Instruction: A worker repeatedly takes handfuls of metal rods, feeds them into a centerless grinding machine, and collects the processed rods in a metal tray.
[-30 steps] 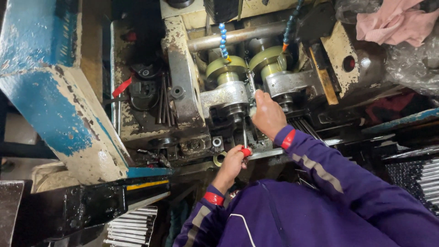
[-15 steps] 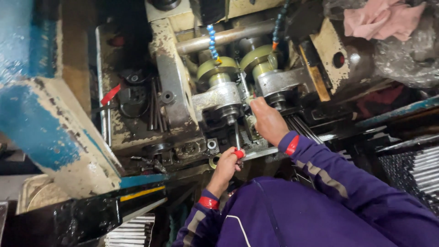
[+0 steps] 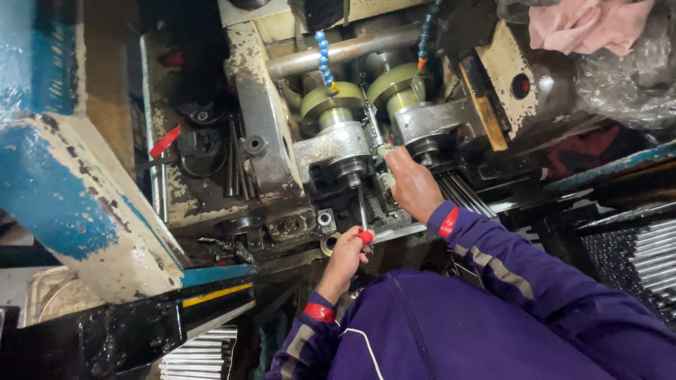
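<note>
My left hand (image 3: 343, 255) is closed around the red-tipped end of a thin metal rod (image 3: 361, 211). The rod points up into the grey spindle housing (image 3: 336, 146) of a grimy machine. My right hand (image 3: 410, 184) reaches into the gap between two yellowish-green rollers (image 3: 325, 100) (image 3: 391, 81). Its fingertips pinch a small metal part (image 3: 384, 150) at the gap's lower end. Both sleeves are purple with red cuffs.
A blue beaded coolant hose (image 3: 324, 56) hangs above the rollers, under a horizontal steel bar (image 3: 338, 53). A chipped blue machine frame (image 3: 63, 204) fills the left. Bundles of thin steel rods lie at lower left (image 3: 201, 355) and far right (image 3: 641, 264). A pink rag (image 3: 584, 24) lies top right.
The view has shifted slightly across the machine. Both hands stay where they were, the left on the rod and the right at the roller gap.
</note>
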